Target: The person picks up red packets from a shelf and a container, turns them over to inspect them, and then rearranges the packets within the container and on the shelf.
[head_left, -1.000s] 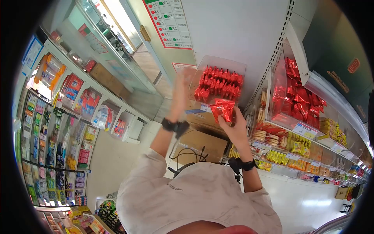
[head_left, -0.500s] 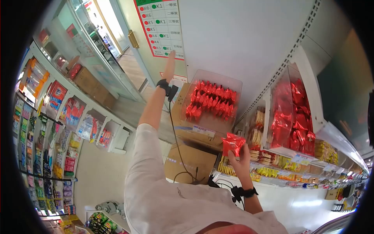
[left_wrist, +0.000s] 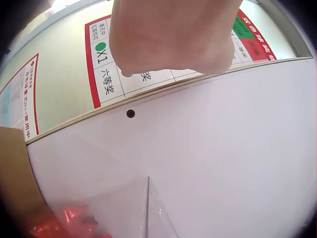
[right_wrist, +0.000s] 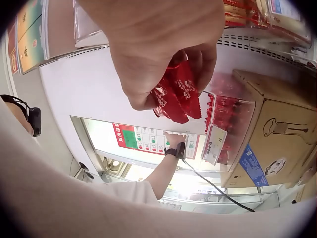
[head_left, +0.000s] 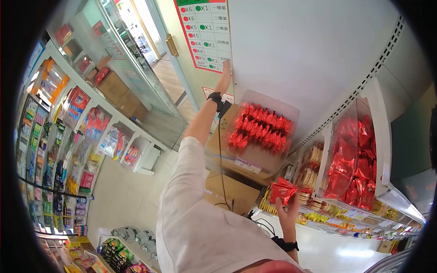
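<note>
My right hand [head_left: 290,217] grips shiny red foil snack packets [head_left: 283,190] in front of the shelf on the right. In the right wrist view at least two packets [right_wrist: 181,94] show below the curled fingers, their crimped ends hanging free. My left arm reaches forward, and the left hand [head_left: 224,79] lies at the lower right of the prize chart [head_left: 205,38], holding nothing. The left wrist view shows the back of this hand [left_wrist: 173,37] over the chart, its fingertips hidden. Between the hands stands a clear bin [head_left: 293,113] with rows of similar red packets.
On the right, shelves carry another clear bin [head_left: 325,182] of red packets above yellow snack packs. Cardboard boxes [head_left: 232,191] stand under the middle bin. A cable [head_left: 221,159] hangs from the left wrist. A glass door [head_left: 132,54] and a goods rack [head_left: 59,159] are on the left.
The left hand has moved from beside the middle bin up to the chart and stayed there. My right hand has drawn the red packets back from the bin, lower and to the right.
</note>
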Demonstrator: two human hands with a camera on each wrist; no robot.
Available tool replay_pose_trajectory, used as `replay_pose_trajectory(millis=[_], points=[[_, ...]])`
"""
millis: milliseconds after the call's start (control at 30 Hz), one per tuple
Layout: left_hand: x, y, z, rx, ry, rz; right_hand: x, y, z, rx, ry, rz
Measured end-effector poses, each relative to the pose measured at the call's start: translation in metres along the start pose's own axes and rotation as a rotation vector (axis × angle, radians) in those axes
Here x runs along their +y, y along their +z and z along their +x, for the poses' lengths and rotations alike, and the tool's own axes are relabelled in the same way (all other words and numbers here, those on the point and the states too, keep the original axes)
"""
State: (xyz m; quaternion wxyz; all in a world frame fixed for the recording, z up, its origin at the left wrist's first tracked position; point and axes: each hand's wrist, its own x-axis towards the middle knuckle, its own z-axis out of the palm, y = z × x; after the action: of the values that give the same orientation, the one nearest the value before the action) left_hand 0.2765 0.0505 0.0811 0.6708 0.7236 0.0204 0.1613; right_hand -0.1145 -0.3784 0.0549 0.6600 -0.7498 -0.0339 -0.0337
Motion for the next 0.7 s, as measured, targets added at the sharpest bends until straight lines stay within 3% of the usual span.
replay_pose_trajectory(millis=[267, 367, 700], points=[[-0.002, 0.01, 0.02, -0.057, 0.018, -0.096, 0.003, -0.003, 0.012, 0.014, -0.037, -0.124], [-0.004, 0.014, 0.026, -0.074, 0.025, -0.13, 0.019, -0.003, 0.007, 0.069, -0.133, -0.276], [-0.013, 0.016, 0.034, -0.071, 0.042, -0.202, 0.013, 0.025, 0.024, 0.002, -0.133, -0.257]])
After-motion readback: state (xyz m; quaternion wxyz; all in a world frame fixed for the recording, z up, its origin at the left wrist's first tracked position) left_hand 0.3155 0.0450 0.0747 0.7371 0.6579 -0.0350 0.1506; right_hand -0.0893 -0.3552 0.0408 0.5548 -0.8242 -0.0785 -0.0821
